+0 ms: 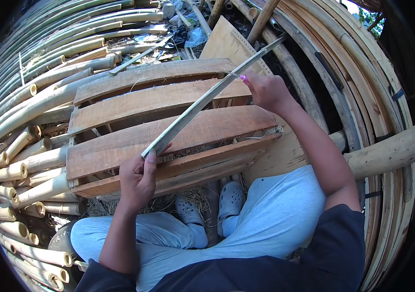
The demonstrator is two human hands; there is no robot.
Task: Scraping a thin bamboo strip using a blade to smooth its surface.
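Diagonally, the strip (202, 103) runs toward half-past one from your left hand (139, 176), pinched round its near end; nearer its tip, your right hand (267, 91) grips a pink-tipped item (243, 78).

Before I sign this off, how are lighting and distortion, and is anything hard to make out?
Head view: daylight brightens the pale trousers and the bamboo poles at left, while gaps between the wooden slats fall dark; head view: fisheye bends the planks at right into arcs, with black corners; head view: the pink thing at the right hand is too small to identify.
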